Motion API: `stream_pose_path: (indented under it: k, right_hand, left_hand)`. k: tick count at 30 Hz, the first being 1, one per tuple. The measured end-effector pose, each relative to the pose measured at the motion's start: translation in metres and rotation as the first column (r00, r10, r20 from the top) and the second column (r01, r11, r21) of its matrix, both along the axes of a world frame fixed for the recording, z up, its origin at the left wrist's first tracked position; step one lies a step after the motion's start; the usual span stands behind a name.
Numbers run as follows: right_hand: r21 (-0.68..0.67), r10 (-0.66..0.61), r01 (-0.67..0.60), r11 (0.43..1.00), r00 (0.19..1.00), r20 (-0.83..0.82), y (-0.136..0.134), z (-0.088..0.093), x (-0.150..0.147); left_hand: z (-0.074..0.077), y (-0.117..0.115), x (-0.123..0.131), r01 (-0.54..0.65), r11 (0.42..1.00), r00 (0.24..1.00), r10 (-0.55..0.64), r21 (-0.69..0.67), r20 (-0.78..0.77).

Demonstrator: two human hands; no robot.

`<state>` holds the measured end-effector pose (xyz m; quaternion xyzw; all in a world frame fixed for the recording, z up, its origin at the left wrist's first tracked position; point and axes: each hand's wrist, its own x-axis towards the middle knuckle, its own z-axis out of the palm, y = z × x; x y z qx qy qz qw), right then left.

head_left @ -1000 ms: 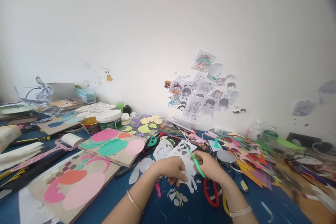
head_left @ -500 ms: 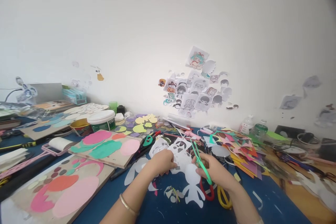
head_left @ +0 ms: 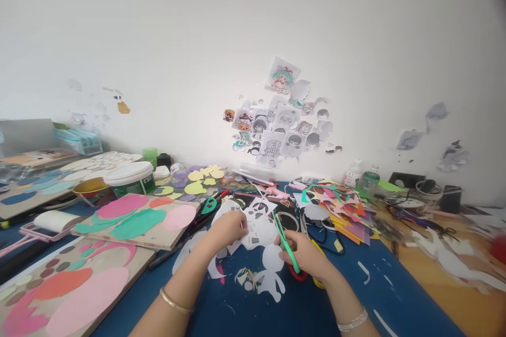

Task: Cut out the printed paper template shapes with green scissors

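Green-handled scissors (head_left: pixel 291 258) are held in my right hand (head_left: pixel 302 254), blades pointing up and away from me. Just left of that hand, a white doll-shaped paper cutout (head_left: pixel 272 279) lies near its fingertips. My left hand (head_left: pixel 231 227) is over the left side of the white paper sheets with grey printed shapes (head_left: pixel 258 227). Its fingers are curled together, and anything pinched between them is hidden. Small paper scraps (head_left: pixel 247 278) lie on the blue mat between my forearms. Red scissor handles (head_left: pixel 296 274) show partly beneath my right hand.
Boards with coloured paper pieces (head_left: pixel 136 221) and a white-lidded tub (head_left: pixel 129 178) stand to the left. A pile of coloured paper (head_left: pixel 351 216) lies to the right, with bottles (head_left: pixel 369 181) behind. Paper drawings (head_left: pixel 284 118) are stuck on the wall. A paint roller (head_left: pixel 55 221) lies far left.
The view has turned to the right, so things appear further left. My left hand has lifted a little from the printed sheets. The right hand still holds the green scissors.
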<state>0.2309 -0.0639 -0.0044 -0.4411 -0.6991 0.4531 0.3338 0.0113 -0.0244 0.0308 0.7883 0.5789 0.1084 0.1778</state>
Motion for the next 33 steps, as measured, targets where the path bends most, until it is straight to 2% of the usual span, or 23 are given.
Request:
stream_pose_path:
  k: [2, 5, 9, 12, 16, 21, 26, 29, 33]
  right_hand:
    - [-0.001, 0.007, -0.007, 1.000, 1.000, -0.023, 0.000, 0.001, 0.005]
    - [-0.029, 0.028, -0.033, 0.999, 0.989, -0.146, 0.000, 0.004, 0.013]
    - [-0.039, 0.037, -0.050, 0.998, 0.957, -0.286, 0.003, 0.002, 0.019]
    - [-0.064, -0.001, -0.018, 0.998, 0.957, -0.289, 0.005, 0.000, 0.017]
    - [-0.085, 0.001, -0.025, 0.996, 0.964, -0.266, 0.002, 0.004, 0.010]
    - [-0.061, -0.029, 0.012, 0.998, 0.957, -0.289, 0.001, 0.007, 0.005]
    - [-0.008, -0.063, 0.064, 0.998, 0.933, -0.355, 0.011, -0.003, 0.001]
    - [0.025, -0.065, 0.080, 0.996, 0.924, -0.377, 0.021, -0.007, -0.004]
    - [0.059, -0.018, 0.042, 0.997, 0.932, -0.361, 0.041, 0.001, -0.011]
  left_hand:
    - [0.003, -0.002, 0.000, 0.001, 1.000, 1.000, 0.000, 0.024, -0.024]
    - [0.005, -0.005, -0.003, 0.004, 0.998, 0.997, 0.001, 0.069, -0.072]
    - [0.001, -0.005, -0.003, 0.002, 0.995, 0.984, 0.015, 0.100, -0.176]
    - [-0.005, -0.004, 0.003, -0.001, 0.995, 0.964, 0.026, 0.096, -0.263]
    - [-0.013, -0.003, 0.013, 0.054, 0.990, 0.945, -0.009, 0.127, -0.326]
    - [-0.015, 0.002, 0.018, 0.037, 0.982, 0.948, 0.024, 0.185, -0.319]
    - [-0.015, 0.007, 0.019, 0.011, 0.977, 0.958, 0.050, 0.211, -0.282]
    - [-0.017, 0.005, 0.019, 0.020, 0.975, 0.972, 0.033, 0.220, -0.235]
    - [-0.015, 0.003, 0.019, 0.048, 0.976, 0.994, -0.025, 0.213, -0.110]
